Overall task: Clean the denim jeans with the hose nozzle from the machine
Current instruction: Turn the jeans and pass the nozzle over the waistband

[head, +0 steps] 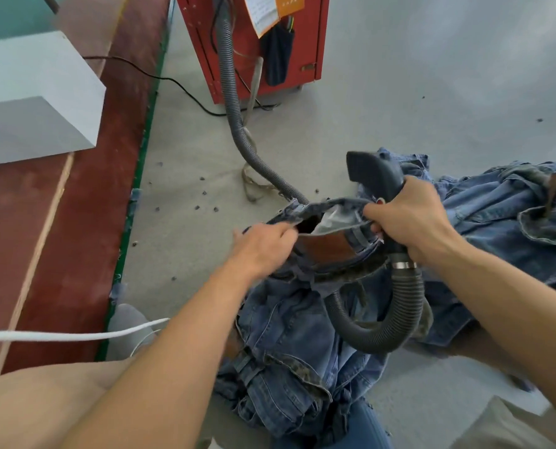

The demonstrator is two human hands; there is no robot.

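Observation:
A pair of blue denim jeans is lifted by its waistband in front of me, the waist spread so the pocket lining and a brown leather patch show. My left hand pinches the waistband's left side. My right hand grips the dark grey hose nozzle together with the waistband's right side; the nozzle mouth points up and left, above the jeans. The ribbed grey hose loops down under my right wrist and runs back to the red machine.
More jeans lie heaped on the grey floor at the right and in front of my knees. A white box sits on a red-brown strip at the left. A black cable and a white cord cross the floor.

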